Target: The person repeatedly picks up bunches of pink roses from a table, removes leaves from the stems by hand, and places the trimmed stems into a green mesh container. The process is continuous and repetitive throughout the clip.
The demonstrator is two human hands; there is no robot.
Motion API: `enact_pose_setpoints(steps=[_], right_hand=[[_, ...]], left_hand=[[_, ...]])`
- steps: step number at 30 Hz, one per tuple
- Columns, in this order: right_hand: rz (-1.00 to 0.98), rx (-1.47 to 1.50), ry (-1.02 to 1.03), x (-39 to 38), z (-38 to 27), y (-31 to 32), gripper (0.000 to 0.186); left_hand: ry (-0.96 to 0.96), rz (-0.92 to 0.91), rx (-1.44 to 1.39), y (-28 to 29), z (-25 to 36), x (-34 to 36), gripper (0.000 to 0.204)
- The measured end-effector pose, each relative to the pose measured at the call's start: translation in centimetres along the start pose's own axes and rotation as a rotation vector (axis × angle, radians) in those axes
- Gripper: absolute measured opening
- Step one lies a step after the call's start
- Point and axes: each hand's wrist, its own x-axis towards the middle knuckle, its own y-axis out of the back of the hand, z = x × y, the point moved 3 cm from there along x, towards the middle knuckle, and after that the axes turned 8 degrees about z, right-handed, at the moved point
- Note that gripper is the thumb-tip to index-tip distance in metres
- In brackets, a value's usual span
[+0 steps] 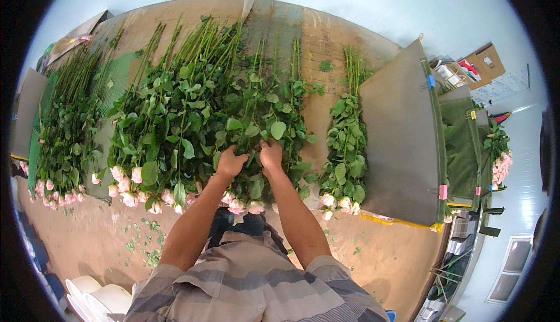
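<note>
Reaching into the foliage of the middle roses (251, 112), two bare hands are side by side, just apart, with two forearms coming in from the near side. The left hand (232, 163) has its fingers curled in among the leaves, and so does the right hand (270, 156); foliage covers the fingertips, so I cannot tell whether either one pinches a stem. These roses lie on the table (329, 36), stems pointing far and at least three pale pink blooms at the near edge, between the forearms.

Just left is one large heap of roses (169, 100) with at least eight blooms showing. Further left lies another bunch (70, 112), its blooms too crowded to count surely. To the right, well apart from the hands, is one slim bundle (347, 135) with at least four blooms, near one upright grey panel (399, 141). At least two white tubs (108, 298) stand near left.
</note>
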Motion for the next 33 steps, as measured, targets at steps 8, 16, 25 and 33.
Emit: enact_pose_setpoints(steps=[8,16,25,33], right_hand=[[-0.016,0.301,-0.091,-2.3,-2.9,1.9,0.043],[0.068,0.192,0.05,-1.0,-2.6,4.6,0.042],[0.107,0.335,0.124,-3.3,-4.4,14.1,0.026],[0.354,-0.288,0.314,2.2,3.8,12.9,0.039]], left_hand=[[0.198,0.112,-0.254,2.9,3.1,-3.7,0.078],[0.15,0.113,-0.196,2.7,3.6,-3.0,0.074],[0.209,-0.052,-0.453,3.2,4.2,-4.4,0.07],[0.096,0.069,-0.168,2.3,5.7,-4.5,0.06]])
